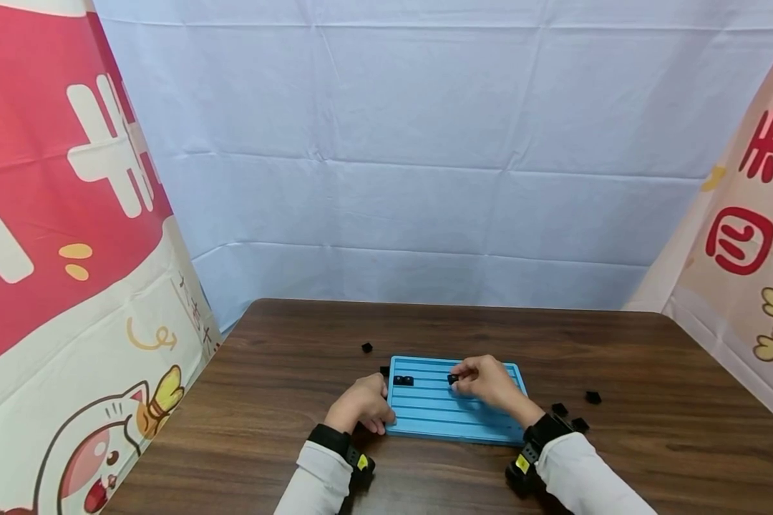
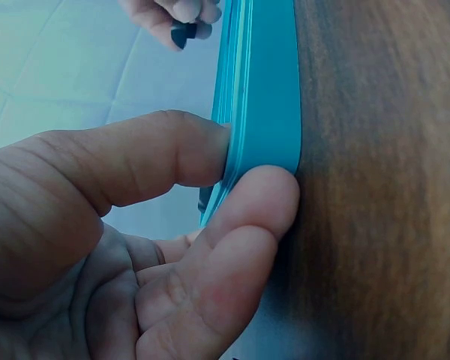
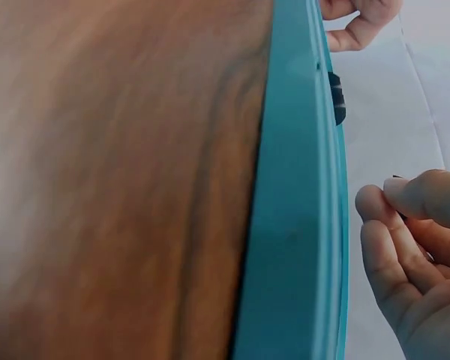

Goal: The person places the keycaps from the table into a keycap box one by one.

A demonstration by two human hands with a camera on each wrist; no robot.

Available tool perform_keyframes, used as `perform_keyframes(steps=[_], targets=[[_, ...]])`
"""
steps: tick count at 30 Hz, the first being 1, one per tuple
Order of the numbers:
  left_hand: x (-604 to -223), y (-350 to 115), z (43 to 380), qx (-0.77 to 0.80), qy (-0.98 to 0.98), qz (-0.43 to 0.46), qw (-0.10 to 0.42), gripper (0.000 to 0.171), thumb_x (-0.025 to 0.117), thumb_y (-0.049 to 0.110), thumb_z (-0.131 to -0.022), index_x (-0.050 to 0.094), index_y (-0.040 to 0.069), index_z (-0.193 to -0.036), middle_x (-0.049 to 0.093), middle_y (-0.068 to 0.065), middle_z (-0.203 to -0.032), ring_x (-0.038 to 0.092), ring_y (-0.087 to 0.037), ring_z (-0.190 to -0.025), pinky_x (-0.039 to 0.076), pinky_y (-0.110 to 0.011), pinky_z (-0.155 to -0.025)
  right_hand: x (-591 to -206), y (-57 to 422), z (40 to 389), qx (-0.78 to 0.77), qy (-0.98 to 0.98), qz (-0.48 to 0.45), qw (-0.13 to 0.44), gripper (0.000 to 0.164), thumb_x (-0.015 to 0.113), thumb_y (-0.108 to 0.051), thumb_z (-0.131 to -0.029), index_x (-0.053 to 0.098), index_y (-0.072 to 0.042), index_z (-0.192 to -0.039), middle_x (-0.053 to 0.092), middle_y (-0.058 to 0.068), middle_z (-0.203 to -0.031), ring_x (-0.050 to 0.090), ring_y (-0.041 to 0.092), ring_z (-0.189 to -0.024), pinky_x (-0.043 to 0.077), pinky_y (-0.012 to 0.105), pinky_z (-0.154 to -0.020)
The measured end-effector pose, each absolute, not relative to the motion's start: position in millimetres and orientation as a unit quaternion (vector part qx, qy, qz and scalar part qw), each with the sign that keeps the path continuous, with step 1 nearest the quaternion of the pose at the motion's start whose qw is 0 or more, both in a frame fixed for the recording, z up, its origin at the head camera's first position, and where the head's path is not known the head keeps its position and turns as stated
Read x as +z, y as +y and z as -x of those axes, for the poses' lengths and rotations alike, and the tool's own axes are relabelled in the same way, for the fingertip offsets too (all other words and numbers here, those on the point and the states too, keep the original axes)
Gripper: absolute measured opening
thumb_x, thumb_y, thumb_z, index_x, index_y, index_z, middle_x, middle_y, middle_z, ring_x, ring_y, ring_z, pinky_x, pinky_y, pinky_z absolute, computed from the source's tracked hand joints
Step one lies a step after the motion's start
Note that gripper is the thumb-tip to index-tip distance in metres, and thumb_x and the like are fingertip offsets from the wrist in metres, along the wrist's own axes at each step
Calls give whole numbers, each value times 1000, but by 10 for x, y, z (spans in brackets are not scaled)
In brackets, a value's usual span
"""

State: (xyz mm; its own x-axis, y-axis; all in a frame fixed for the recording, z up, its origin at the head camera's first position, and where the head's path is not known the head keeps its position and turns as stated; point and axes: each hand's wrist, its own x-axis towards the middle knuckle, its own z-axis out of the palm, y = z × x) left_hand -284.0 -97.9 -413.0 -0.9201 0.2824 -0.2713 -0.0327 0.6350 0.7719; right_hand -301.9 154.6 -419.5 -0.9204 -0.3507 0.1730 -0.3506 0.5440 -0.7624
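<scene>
blue tray (image 1: 431, 404), black blocks (image 1: 403, 380)

darker blue lines stripe the tray. the counter (image 1: 232, 429) is brown with dark wood grain; beyond its far edge, pale blue cloth (image 1: 386, 157); past its left edge, a red-and-cream cartoon-printed drape (image 1: 39, 136).

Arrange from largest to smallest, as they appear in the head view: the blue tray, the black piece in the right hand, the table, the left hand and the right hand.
1. Table
2. Blue tray
3. Left hand and right hand: too alike to rank
4. Black piece, partly covered by fingers
</scene>
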Motion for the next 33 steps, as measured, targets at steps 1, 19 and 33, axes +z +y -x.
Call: perform_keyframes(steps=[1, 19, 33], targets=[[-4130, -979, 2842, 421, 885, -71, 187, 30, 70, -8, -74, 46, -3, -90, 58, -19, -62, 59, -24, -47, 49, -31, -42, -4188, 1532, 3026, -435, 878, 198, 2, 17, 67, -1, -83, 67, 2, -100, 63, 3, -85, 59, 17, -75, 49, 31, -63], [-4136, -981, 2843, 422, 885, -71, 183, 30, 70, -8, -73, 45, -2, -89, 58, -18, -61, 59, -24, -47, 49, -31, -42, -4171, 1276, 3156, -429, 878, 211, 4, 13, 66, -1, -84, 68, -1, -96, 58, 1, -77, 51, 17, -66, 43, 30, -58], [-4137, -983, 2848, 420, 886, -70, 184, 31, 71, -7, -72, 46, -3, -89, 58, -18, -63, 59, -24, -47, 50, -32, -43, -4148, 1136, 3221, -395, 892, 217, 27, 11, 70, 0, -81, 68, -3, -91, 59, 0, -77, 54, 14, -68, 46, 31, -60]])
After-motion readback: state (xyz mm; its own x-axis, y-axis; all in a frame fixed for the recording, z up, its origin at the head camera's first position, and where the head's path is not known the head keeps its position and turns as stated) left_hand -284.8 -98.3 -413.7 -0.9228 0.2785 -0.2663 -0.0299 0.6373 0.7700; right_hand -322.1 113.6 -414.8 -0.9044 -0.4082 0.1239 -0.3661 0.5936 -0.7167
